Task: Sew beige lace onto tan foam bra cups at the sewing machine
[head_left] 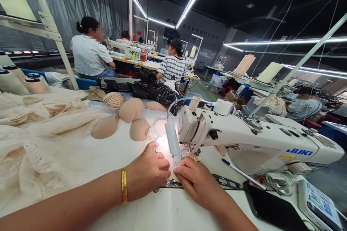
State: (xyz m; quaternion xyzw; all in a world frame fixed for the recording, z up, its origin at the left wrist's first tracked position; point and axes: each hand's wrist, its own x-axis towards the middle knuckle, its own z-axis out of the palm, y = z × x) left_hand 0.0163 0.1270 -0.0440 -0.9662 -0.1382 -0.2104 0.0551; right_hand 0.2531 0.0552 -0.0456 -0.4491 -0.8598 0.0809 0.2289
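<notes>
Pressing flat on a small pale fabric piece (173, 177) under the needle, left hand (148, 175) and right hand (197, 182) sit nearly touching, fingers curled down on the cloth; grasp or mere pressure, cannot tell. The white sewing machine (252, 140) closes off the space just beyond and right of the hands. Left of the left hand, a heap of lace (35, 137). Beyond the hands, about six foam cups (131, 110). Bare table (162, 213) near the wrists. Black phone (271, 207) right of the right hand. Three seated workers farther off.
</notes>
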